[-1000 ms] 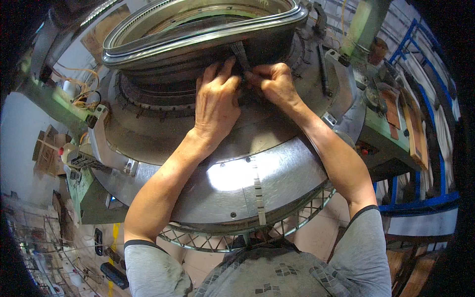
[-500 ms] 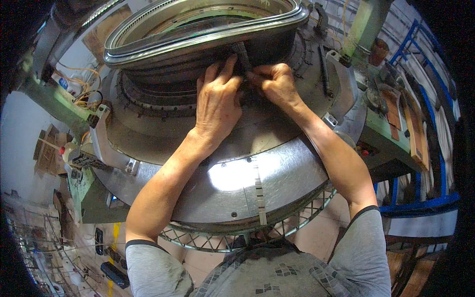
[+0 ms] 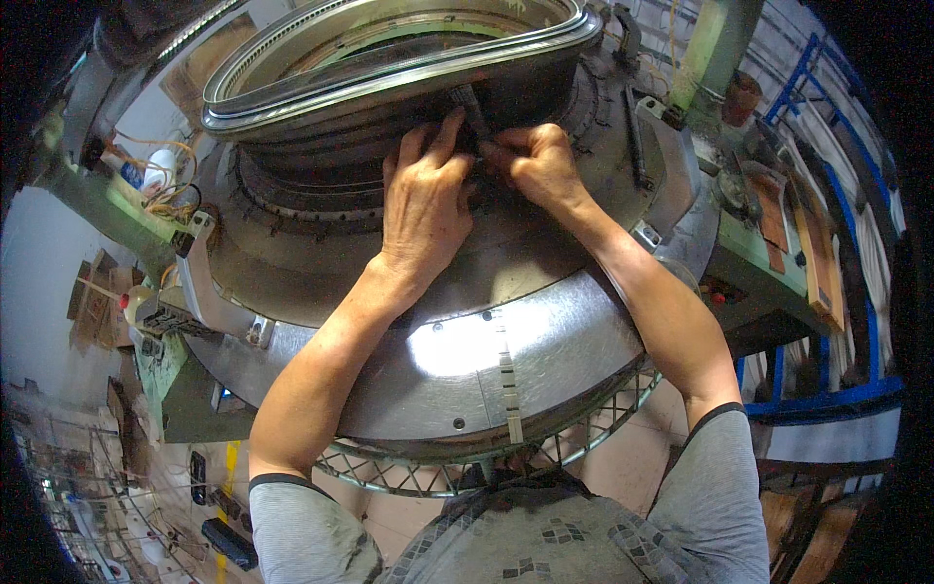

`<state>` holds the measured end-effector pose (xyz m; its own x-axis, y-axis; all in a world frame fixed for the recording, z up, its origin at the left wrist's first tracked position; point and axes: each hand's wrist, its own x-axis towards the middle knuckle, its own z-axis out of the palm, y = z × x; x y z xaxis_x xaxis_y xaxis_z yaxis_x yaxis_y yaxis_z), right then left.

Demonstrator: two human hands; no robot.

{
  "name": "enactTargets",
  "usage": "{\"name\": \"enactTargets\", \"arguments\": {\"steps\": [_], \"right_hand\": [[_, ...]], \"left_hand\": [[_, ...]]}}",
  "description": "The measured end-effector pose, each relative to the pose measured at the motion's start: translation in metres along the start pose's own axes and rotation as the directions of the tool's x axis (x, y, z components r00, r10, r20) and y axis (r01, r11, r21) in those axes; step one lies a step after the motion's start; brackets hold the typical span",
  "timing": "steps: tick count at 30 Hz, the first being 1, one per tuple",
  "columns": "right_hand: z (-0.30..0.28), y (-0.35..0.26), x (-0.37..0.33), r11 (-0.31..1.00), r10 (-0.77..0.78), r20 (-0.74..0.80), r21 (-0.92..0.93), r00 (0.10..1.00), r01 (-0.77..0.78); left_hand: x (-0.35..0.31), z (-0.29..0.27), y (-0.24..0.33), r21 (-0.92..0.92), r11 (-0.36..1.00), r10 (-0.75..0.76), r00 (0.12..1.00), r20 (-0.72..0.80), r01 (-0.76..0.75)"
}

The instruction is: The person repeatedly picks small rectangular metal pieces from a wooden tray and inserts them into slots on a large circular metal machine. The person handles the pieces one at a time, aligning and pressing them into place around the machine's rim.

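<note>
A large round metal mould (image 3: 486,263) has a raised, dark-walled centre topped by a bright oval metal rim (image 3: 389,91). Against the dark wall, below that rim, stands a narrow dark strip (image 3: 469,107) with a textured upper end; its exact kind is unclear. My left hand (image 3: 424,204) rests on the wall just left of the strip, fingers spread, the index tip beside it and the thumb partly hidden. With bent fingers, my right hand (image 3: 540,170) pinches at the strip's lower end. Shadow hides what lies between the two hands.
Curved metal brackets (image 3: 209,282) flank the mould, with green machine arms (image 3: 126,209) beyond. A dark rod (image 3: 636,141) lies at the right. Blue racking (image 3: 827,401) holds pale material. Cables (image 3: 161,185) and a white bottle (image 3: 159,170) are at the left.
Both hands keep nearly the same pose at the strip, with only a slight shift of the fingers. The view has moved a little, and more of the white bottle shows at the left.
</note>
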<state>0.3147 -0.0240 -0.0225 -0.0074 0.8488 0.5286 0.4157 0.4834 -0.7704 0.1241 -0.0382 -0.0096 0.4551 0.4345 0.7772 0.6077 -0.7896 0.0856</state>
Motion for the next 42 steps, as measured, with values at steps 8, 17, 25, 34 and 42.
{"name": "enactTargets", "arguments": {"steps": [8, 17, 25, 34, 42], "right_hand": [[-0.0015, -0.0042, 0.0006, 0.999, 0.036, -0.003, -0.035, 0.999, -0.036], [0.002, -0.0017, 0.0017, 1.0, 0.029, -0.022, -0.009, 0.999, -0.029], [-0.0018, -0.0021, 0.0009, 0.998, 0.004, -0.003, -0.069, 1.0, -0.004], [-0.0005, 0.0008, 0.0025, 0.994, 0.009, -0.026, -0.105, 1.0, -0.012], [0.0006, 0.0014, 0.0049, 0.997, 0.031, -0.025, -0.066, 0.999, -0.032]], "left_hand": [[0.0017, -0.0036, 0.0031, 0.011, 1.0, -0.011, 0.999, 0.036, 0.011], [0.0034, -0.0091, 0.0048, 0.051, 0.999, -0.018, 0.997, 0.078, 0.014], [0.0041, -0.0087, 0.0057, 0.042, 0.999, -0.006, 0.998, 0.07, 0.003], [0.0054, -0.0091, 0.007, 0.068, 0.998, -0.011, 0.994, 0.105, 0.004], [0.0056, -0.0087, 0.007, 0.095, 0.995, -0.024, 0.99, 0.14, 0.011]]}}
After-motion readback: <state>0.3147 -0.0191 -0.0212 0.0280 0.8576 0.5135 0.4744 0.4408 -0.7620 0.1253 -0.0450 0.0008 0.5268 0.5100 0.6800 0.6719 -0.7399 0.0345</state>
